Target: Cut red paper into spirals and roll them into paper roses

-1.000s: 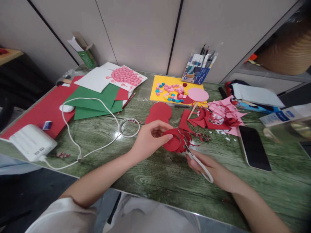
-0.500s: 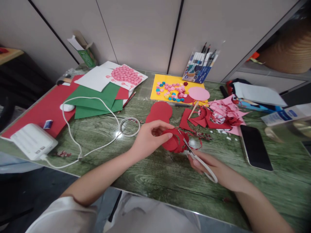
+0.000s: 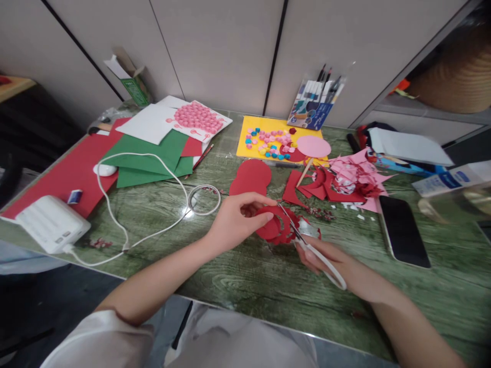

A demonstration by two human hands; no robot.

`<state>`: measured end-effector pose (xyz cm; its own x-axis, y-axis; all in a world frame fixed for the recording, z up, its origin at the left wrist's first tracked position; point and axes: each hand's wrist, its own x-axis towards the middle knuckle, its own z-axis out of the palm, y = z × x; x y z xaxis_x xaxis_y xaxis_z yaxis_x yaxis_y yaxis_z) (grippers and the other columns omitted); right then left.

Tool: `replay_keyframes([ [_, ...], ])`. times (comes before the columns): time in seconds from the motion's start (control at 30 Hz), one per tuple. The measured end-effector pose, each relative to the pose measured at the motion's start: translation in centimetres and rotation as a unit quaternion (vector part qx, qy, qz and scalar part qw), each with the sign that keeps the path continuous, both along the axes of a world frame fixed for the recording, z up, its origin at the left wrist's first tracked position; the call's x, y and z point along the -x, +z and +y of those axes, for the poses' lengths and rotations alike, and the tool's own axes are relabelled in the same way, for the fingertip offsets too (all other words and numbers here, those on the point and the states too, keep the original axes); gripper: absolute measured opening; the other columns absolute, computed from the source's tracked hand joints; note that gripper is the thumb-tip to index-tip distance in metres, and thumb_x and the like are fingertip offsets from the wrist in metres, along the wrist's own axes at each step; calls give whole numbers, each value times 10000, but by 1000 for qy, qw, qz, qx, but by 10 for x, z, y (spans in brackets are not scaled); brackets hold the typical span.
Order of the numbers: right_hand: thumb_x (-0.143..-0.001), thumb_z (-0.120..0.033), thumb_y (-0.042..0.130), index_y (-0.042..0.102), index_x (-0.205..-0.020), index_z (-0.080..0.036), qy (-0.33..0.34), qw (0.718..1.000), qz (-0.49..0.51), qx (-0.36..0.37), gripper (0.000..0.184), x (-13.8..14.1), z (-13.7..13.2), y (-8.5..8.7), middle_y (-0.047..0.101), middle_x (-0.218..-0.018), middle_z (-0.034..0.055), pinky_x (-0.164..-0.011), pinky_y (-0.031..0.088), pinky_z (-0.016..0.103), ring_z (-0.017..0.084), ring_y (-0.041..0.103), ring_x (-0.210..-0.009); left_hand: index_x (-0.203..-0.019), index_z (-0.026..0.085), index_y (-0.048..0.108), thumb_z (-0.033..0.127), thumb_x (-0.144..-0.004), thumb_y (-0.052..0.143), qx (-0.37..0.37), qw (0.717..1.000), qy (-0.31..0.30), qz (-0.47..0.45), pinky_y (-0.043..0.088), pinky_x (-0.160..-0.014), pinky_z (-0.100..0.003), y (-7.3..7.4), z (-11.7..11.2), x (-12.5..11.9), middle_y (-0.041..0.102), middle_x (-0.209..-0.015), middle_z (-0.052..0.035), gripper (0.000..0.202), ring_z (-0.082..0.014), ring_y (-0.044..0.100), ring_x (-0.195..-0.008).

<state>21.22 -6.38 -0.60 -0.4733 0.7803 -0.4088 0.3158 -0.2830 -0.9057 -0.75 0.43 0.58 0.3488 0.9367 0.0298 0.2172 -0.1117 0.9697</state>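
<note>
My left hand [image 3: 233, 221] pinches a red paper disc [image 3: 273, 228] with a scalloped edge, thumb and fingers closed on its left side just above the green tabletop [image 3: 245, 276]. My right hand [image 3: 333, 263] grips white-handled scissors [image 3: 312, 250], whose blades reach up and left into the disc's right rim. Thin red curls of cut paper hang around the disc.
Red circles [image 3: 251, 176] and red and pink scraps [image 3: 347, 181] lie beyond the hands. A phone [image 3: 401, 230] lies at right, a tape ring [image 3: 205, 199] and white cable [image 3: 134, 204] at left, with a white box [image 3: 51, 222], green and red sheets [image 3: 149, 158], and a yellow sheet with beads [image 3: 268, 140].
The scissors have worked slightly further along the disc's edge and the right hand has shifted a little right. The left hand keeps its pinch almost unmoved.
</note>
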Motion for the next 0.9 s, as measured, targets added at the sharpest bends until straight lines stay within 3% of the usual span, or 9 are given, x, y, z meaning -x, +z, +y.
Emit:
replay_keyframes([
  [0.17,-893,-456,412,476,-801,-207,13,1000,-10,-19,273,0,0,1,418,-705,-20,-575,315,254,117,352,-613,-885,172,654,237,-702,656,5,1000,16,-9,430,-565,-218,-2,0,0,672,-790,-30,194,-107,564,-634],
  [0.53,-875,-486,431,473,-771,-207,12,1000,-6,9,300,1,1,2,402,-682,-29,-566,284,252,115,333,-602,-855,174,673,230,-693,670,7,1000,6,-19,460,-623,-234,0,4,5,691,-834,-37,171,-128,610,-712],
  [0.7,-878,-488,424,496,-802,-203,31,999,-24,18,304,-2,0,1,390,-673,-32,-552,288,243,111,326,-594,-855,173,690,225,-690,673,11,999,-10,-29,483,-703,-261,0,8,8,706,-879,-47,174,-158,639,-802],
  [0.9,-841,-532,452,544,-837,-202,26,997,-68,17,343,-5,-2,-3,445,-692,-24,-540,336,232,111,379,-601,-855,153,695,233,-690,674,23,999,-48,-5,476,-695,-258,6,12,13,706,-858,-51,186,-152,635,-770],
])
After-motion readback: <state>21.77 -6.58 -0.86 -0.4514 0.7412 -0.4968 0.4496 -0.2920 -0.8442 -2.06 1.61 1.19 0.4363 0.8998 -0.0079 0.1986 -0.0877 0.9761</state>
